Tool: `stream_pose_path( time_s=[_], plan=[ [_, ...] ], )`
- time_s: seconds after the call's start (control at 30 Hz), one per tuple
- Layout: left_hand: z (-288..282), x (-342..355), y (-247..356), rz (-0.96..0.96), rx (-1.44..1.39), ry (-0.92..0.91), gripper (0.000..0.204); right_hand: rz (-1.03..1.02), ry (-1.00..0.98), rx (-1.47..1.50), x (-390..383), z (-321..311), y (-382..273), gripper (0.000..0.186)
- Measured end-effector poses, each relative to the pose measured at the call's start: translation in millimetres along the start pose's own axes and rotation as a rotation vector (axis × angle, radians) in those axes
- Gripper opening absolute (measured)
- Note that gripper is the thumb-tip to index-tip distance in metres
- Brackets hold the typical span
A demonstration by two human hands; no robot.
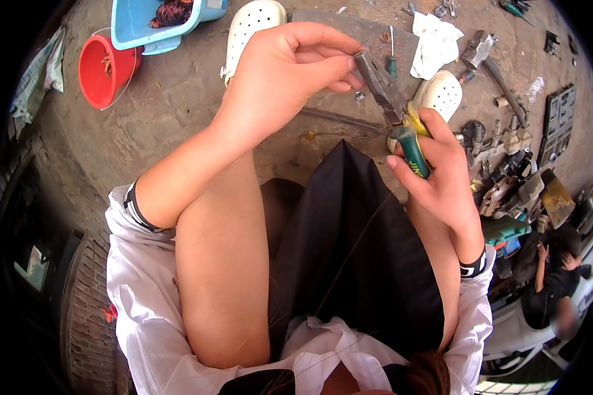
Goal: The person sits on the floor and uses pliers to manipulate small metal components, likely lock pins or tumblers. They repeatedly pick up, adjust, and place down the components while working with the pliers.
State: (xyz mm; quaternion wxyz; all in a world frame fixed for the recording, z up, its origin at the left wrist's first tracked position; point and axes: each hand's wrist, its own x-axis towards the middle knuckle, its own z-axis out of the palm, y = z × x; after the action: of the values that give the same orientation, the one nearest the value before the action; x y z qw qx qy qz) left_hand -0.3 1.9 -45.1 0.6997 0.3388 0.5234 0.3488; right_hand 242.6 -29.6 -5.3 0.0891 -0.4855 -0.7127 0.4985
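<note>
My right hand (441,174) is wrapped round a pair of pliers (410,150) with green and yellow handles. Their dark jaws point up and away, meeting a narrow dark metal piece (373,78); whether they clamp it, I cannot make out. At its far end, the thumb and fingers of my left hand (296,62) pinch this piece. Beneath, on the ground, lies a long thin metal bar (339,118). A screwdriver (391,66) with a green handle rests just beyond the metal piece.
A red bucket (93,72) and a blue basin (135,23) stand far left. White paper (435,46), a hammer (494,69), metal parts (504,141) and a black tool case (557,122) lie to the right. Another person (543,289) is at lower right.
</note>
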Motion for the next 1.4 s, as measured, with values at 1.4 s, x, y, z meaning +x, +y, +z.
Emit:
stream_pose_path(
  time_s=[1.4],
  plan=[
    [3,-5,15,0.273,0.41,0.093,0.009,-0.038,-0.173,0.556,3,3,19,0.015]
  ],
)
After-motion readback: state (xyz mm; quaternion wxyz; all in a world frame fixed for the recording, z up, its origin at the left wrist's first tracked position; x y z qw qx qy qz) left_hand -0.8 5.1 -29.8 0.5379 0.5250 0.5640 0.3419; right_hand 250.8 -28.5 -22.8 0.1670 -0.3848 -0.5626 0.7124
